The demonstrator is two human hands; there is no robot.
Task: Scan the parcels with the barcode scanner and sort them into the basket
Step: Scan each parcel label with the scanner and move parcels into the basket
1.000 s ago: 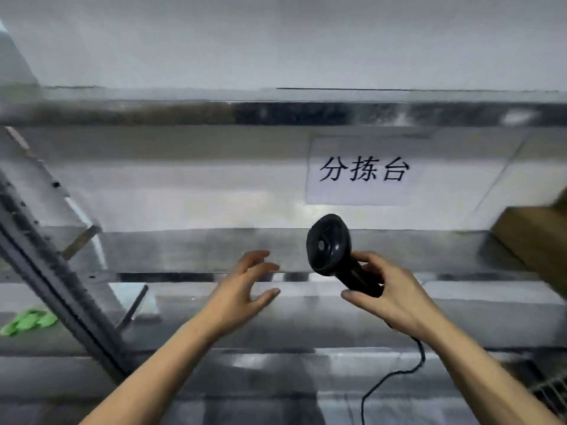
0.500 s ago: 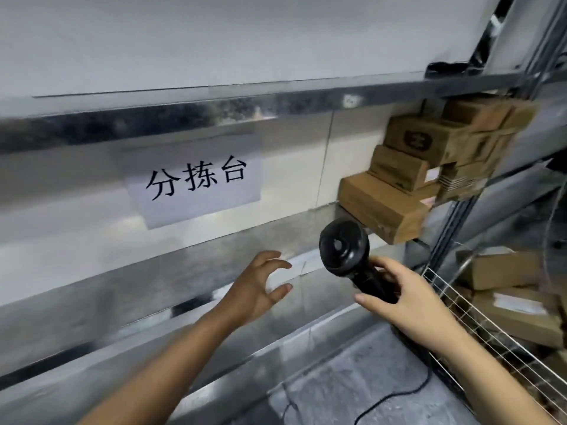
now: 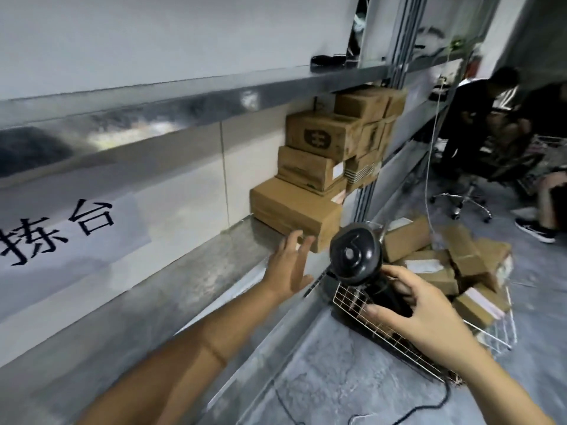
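The left hand reaches out over the metal table, fingers straight and a little apart, holding nothing. Its fingertips lie at the near lower edge of the lowest parcel; the blur hides whether they touch it. That parcel is the bottom one of a stack of parcels, brown cardboard boxes piled at the far right end of the table against the wall, beneath an upper shelf of metal. The right hand is clamped round the handle of the black barcode scanner, whose round head stands upright just right of the left hand, in front of the lowest parcel's near corner. A black cable trails over the grey floor near the right wrist. Behind the scanner, on the floor, stands the wire basket, with loose boxes heaped in it. On the wall at the left hangs a paper sign with black characters. At the far right are seated people and an office chair
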